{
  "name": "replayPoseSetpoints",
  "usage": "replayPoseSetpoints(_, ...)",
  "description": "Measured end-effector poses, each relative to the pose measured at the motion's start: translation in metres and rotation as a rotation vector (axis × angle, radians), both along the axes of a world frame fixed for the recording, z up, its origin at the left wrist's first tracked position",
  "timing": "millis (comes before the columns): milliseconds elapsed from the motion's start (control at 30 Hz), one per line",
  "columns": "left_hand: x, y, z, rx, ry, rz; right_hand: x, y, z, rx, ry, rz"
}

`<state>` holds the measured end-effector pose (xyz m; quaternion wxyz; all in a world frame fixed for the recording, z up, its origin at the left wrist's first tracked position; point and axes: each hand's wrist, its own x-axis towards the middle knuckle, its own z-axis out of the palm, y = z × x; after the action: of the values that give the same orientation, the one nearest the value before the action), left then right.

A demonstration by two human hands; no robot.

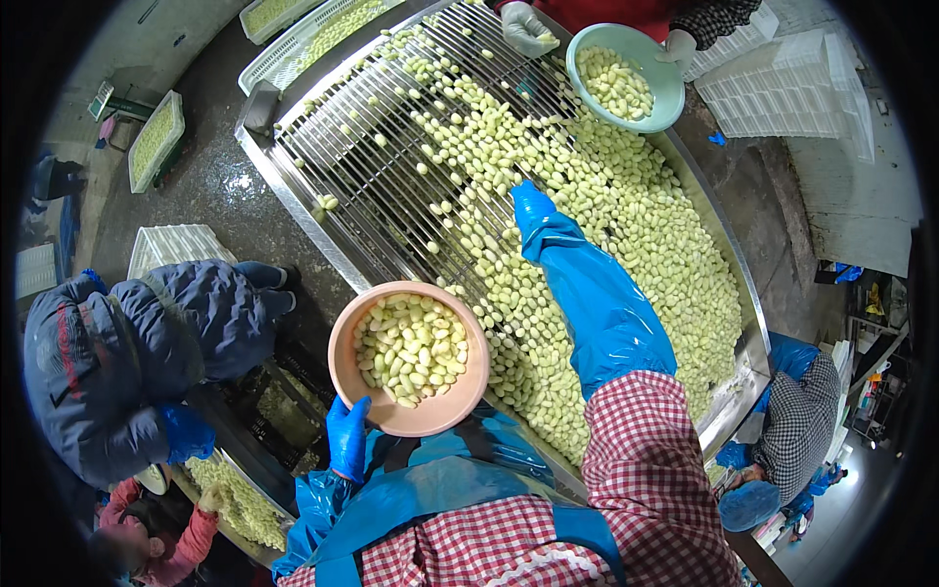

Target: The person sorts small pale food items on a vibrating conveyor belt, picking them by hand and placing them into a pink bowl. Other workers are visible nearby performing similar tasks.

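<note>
My left hand [348, 439], in a blue glove, grips the rim of a pink plastic bowl [342, 367] at its lower left. Pale green oval pieces [411, 345], perhaps silkworm cocoons or peeled fruit, partly fill the bowl. My right hand [532, 205], gloved in blue under a blue plastic sleeve, reaches onto a slatted metal sorting table [367, 176]. Its fingers point down among the same pale pieces [653, 271] spread thickly over the right side. Whether the fingers hold a piece cannot be seen.
Across the table a person's gloved hands [524, 29] are by a light green bowl [660, 88]. White plastic crates [770, 88] are stacked at the upper right; filled crates [158, 139] stand at the upper left. A person in a dark padded coat [147, 352] is at the left, others lower down.
</note>
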<state>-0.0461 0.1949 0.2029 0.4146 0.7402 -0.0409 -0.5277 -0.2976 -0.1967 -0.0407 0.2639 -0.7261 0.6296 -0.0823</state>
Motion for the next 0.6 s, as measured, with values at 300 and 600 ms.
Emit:
replayPoseSetpoints(300,0.005,0.011,-0.007,0.018,-0.052,0.004,-0.026,0.035,0.062,0.529,-1.424,-0.609)
replayPoseSetpoints(600,-0.002,0.001,0.004,0.017,-0.037,-0.027,0.051,0.002,0.041,0.066,-0.101,-0.043)
